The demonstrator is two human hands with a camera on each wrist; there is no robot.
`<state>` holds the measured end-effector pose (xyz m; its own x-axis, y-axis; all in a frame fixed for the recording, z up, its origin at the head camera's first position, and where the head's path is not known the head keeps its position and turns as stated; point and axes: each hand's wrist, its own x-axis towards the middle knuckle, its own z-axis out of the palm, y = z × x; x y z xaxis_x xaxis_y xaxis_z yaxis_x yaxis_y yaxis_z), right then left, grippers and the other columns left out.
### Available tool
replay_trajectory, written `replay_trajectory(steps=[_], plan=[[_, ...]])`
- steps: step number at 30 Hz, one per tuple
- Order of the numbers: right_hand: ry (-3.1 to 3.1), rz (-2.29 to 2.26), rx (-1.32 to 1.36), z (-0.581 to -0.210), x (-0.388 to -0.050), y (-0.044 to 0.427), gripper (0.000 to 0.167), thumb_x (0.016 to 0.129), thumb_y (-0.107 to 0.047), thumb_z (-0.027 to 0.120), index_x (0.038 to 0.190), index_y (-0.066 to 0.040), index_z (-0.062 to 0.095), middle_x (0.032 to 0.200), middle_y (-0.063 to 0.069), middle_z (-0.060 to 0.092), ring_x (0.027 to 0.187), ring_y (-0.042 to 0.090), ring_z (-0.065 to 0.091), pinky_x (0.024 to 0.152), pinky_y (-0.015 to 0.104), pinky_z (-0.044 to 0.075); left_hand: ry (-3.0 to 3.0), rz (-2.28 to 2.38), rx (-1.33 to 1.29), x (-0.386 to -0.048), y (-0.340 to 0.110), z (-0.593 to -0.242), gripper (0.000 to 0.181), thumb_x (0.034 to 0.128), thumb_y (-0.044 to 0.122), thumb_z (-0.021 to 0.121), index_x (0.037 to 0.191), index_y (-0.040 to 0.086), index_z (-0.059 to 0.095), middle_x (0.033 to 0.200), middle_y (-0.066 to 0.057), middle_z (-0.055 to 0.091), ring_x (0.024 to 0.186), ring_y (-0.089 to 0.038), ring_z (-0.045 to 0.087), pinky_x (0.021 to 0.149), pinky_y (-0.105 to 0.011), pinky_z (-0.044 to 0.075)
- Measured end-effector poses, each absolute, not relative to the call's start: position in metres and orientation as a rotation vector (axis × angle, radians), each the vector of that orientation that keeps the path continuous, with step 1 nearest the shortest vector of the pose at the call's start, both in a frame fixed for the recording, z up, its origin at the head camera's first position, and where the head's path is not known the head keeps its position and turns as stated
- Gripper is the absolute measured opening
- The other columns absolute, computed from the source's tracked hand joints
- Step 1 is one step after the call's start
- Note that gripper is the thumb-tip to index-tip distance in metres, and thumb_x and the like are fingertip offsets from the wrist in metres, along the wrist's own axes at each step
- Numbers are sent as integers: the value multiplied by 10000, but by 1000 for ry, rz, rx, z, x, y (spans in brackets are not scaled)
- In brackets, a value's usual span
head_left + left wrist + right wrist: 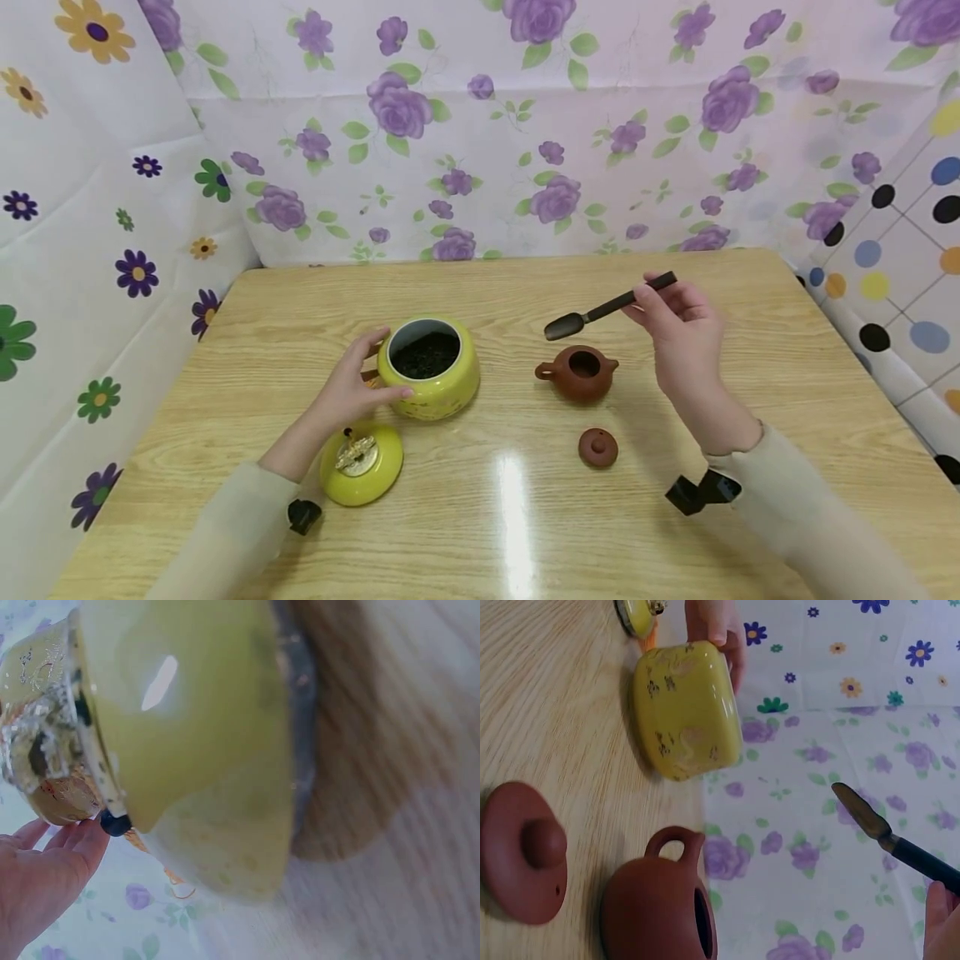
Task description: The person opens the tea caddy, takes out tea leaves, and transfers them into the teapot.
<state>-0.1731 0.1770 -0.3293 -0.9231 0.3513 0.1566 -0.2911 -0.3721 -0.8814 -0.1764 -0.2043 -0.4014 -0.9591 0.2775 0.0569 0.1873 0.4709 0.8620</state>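
Note:
My left hand [354, 385] holds the left side of a round yellow tea canister [442, 398], thumb near the front and fingers behind. Dark loose tea leaves [426, 357] lie inside it. Raised above the table, my right hand [686, 337] pinches the black handle of a small tea scoop [611, 307]. The scoop's dark bowl points left, above and apart from a reddish-brown clay teapot [581, 385]; whether it carries anything I cannot tell. The teapot stands uncovered, its handle to the left and spout to the right. In the right wrist view, the scoop [874, 821] is seen from the side.
Below the teapot lies its small clay lid [597, 448], knob up. The canister's yellow lid [362, 483], with a gold ornament, rests under my left forearm. A wooden table [465, 517] carries everything, and flowered cloth [480, 167] hangs behind it.

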Motion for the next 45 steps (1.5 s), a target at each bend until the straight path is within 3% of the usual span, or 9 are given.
replay_trajectory(steps=[6,17,28,32,36,40,45], plan=[[-1521,2310,-32,-331,-179,157,90,836,29,686,870,-54,695,776,48,589,697,131,625,729,277,594,2593,1522,386,-176,-205,-400,912,785,180,795,1487,21,235,1516,-184,255,1355,-381,316,1044,-565,401],[-1633,2316,61,-335,-190,117,98,850,-13,691,884,-103,669,795,-13,643,745,93,669,774,298,591,2616,1479,336,-176,-205,-399,908,777,190,802,1481,18,254,1524,-193,230,1347,-407,312,1023,-557,426],[-1704,2291,187,-345,-199,76,107,850,16,681,944,26,630,808,-16,632,735,89,650,758,303,596,2627,1489,322,-176,-204,-400,917,771,176,807,1478,0,250,1513,-206,238,1335,-404,327,1026,-551,425],[-1765,2263,236,-353,-202,63,161,850,17,680,980,91,619,832,7,634,744,87,650,756,302,597,2625,1491,328,-175,-204,-400,914,772,172,805,1480,3,250,1508,-208,238,1329,-398,335,1028,-555,421],[-1823,2211,277,-361,-205,52,165,840,41,678,975,117,618,898,127,652,746,59,649,751,291,597,2612,1505,328,-175,-204,-400,915,773,169,804,1483,10,249,1513,-206,226,1334,-391,329,1033,-555,416],[-1895,2142,317,-366,-206,43,154,838,27,688,956,106,629,1028,214,662,758,27,640,738,254,590,2610,1522,336,-175,-203,-402,915,769,154,805,1483,9,252,1515,-208,224,1333,-386,332,1033,-549,419],[-2005,2034,330,-369,-208,38,132,846,-42,707,922,55,660,1051,192,686,779,31,634,712,209,573,2608,1538,346,-175,-204,-403,910,771,145,803,1484,10,254,1507,-208,239,1333,-381,334,1041,-537,418]])
